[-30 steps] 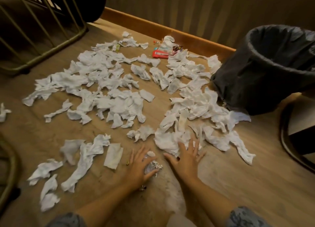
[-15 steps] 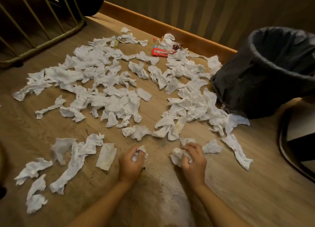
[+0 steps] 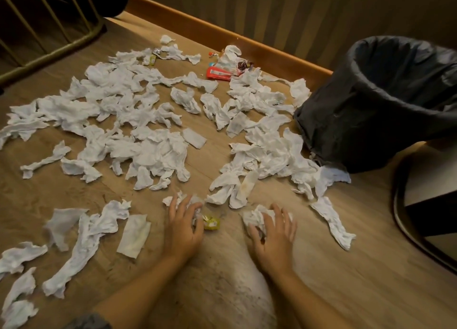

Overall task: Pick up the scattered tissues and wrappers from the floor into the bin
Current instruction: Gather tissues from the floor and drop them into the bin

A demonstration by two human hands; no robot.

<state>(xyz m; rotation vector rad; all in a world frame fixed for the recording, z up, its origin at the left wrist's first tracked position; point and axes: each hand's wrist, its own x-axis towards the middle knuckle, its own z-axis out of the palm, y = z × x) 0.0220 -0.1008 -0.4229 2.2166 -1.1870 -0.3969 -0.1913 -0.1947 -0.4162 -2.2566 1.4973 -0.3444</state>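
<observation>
- White paper tissues cover most of the wooden floor; two broad drifts, one left of centre, one running toward the bin; a looser group at near left; single strips lie at the fringes
- Wrappers are few by comparison; a red one with a darker one just beside it near the baseboard; a small silver-and-yellow one at the far edge of the left drift; a yellow wrapper close in, touching the left hand's fingertips
- Left hand flat over the floor, fingers spread and slightly curled, resting on a small tissue clump with the yellow wrapper at its thumb side; not a closed grip as far as shown
- Right hand palm down, fingers curled over a crumpled tissue wad; gathering it, not yet lifted
- Bin, lined with a dark bag, stands at right, well apart from both hands; one tissue lies against its base; what little of the interior shows looks dark, contents cannot be told
- Judgement: very early in the task; nearly all the litter is on the floor; only the two nearest clumps are in hand
- Left to do: carry these to the bin, then clear both drifts, the near-left group and the wrappers by the baseboard; many more handfuls likely
</observation>
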